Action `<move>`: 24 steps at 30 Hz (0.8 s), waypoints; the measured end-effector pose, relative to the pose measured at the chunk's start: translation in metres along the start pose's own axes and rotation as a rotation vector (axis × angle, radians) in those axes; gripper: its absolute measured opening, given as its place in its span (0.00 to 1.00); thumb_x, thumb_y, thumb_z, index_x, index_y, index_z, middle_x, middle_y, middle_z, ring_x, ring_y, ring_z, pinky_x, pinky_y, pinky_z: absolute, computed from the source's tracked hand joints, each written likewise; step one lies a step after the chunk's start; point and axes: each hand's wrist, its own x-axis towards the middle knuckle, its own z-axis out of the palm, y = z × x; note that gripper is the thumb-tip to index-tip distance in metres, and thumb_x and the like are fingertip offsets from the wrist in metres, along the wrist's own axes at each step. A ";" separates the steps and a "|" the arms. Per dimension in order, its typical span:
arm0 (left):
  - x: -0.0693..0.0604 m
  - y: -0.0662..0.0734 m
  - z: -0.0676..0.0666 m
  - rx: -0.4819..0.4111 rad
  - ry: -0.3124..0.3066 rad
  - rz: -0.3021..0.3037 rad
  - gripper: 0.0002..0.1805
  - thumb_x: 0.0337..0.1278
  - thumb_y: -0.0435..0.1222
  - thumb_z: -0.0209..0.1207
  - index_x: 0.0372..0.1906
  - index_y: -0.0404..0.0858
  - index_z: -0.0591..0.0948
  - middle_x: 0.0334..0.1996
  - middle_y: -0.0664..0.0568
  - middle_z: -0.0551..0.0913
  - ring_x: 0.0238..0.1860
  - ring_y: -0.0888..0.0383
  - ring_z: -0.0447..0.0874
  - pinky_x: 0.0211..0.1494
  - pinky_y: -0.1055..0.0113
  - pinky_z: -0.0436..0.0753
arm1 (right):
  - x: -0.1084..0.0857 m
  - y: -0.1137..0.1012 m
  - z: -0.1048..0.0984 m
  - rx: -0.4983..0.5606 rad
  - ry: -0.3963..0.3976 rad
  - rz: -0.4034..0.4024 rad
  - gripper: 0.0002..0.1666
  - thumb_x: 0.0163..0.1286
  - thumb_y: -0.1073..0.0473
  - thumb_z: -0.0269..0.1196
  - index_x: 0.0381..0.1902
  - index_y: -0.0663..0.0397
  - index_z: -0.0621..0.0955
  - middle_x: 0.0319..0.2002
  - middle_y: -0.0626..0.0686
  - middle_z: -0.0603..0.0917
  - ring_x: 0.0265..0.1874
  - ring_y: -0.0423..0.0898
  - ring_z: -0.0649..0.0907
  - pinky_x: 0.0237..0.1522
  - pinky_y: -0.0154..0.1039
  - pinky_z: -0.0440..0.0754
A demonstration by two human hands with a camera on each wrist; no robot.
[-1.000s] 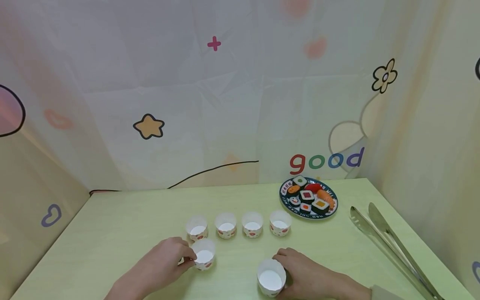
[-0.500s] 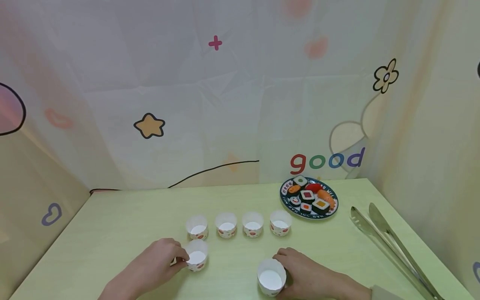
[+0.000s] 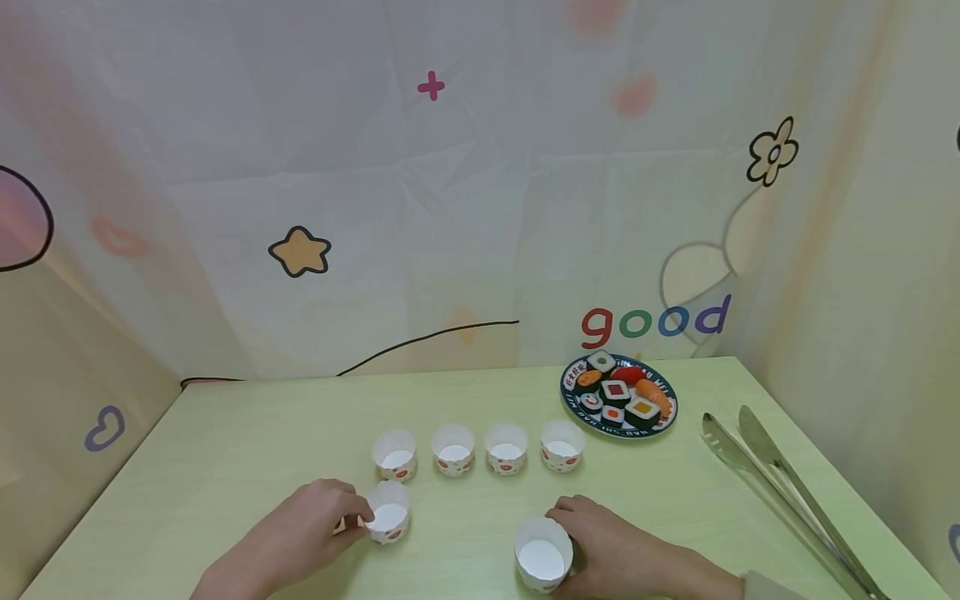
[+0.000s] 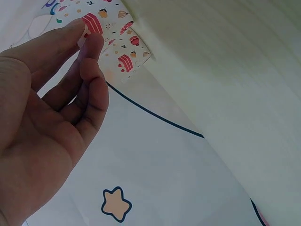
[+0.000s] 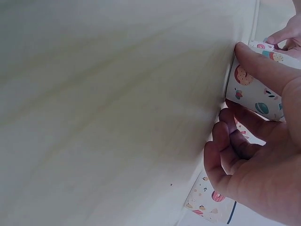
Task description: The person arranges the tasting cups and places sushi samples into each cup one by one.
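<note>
My left hand (image 3: 311, 523) pinches the wall of a white paper baking cup (image 3: 388, 515) between thumb and fingertips, just in front of the leftmost cup of a row. In the left wrist view the cup's side (image 4: 113, 19) shows small printed cakes. On the right, my right hand (image 3: 611, 550) holds a second paper cup (image 3: 543, 557), its fingers round the far side. That cup's donut-printed wall (image 5: 256, 87) appears between thumb and fingers in the right wrist view. Both cups stand upright with bare white bottoms.
Behind my hands runs a row of several paper cups (image 3: 506, 450). A dark-rimmed plate (image 3: 572, 410) of sushi pieces lies at the back right. Long metal tongs (image 3: 795, 500) lie along the right side of the table (image 3: 247, 433). A patterned cloth (image 3: 450, 208) hangs behind.
My left hand has shifted left with its cup, bringing it in front of the row's leftmost cup. The right hand and its cup have stayed in place.
</note>
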 end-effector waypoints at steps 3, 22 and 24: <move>-0.001 0.000 -0.002 -0.018 -0.021 -0.034 0.08 0.51 0.26 0.73 0.35 0.41 0.89 0.27 0.67 0.79 0.30 0.69 0.75 0.36 0.68 0.80 | 0.000 0.000 0.000 0.004 -0.001 0.004 0.29 0.55 0.46 0.80 0.53 0.42 0.82 0.45 0.34 0.75 0.46 0.36 0.73 0.55 0.42 0.76; 0.011 0.016 -0.009 0.021 0.039 -0.026 0.06 0.57 0.35 0.73 0.38 0.44 0.87 0.28 0.69 0.75 0.30 0.66 0.75 0.34 0.69 0.78 | 0.000 0.000 0.000 -0.009 0.001 0.003 0.29 0.55 0.46 0.80 0.53 0.42 0.82 0.45 0.34 0.75 0.46 0.36 0.73 0.55 0.43 0.76; 0.013 0.018 -0.009 0.026 0.047 -0.019 0.06 0.57 0.34 0.73 0.38 0.44 0.87 0.29 0.68 0.76 0.31 0.66 0.76 0.34 0.69 0.78 | 0.000 0.000 0.000 -0.002 -0.002 0.007 0.29 0.55 0.46 0.80 0.53 0.42 0.82 0.45 0.34 0.75 0.46 0.36 0.73 0.56 0.43 0.76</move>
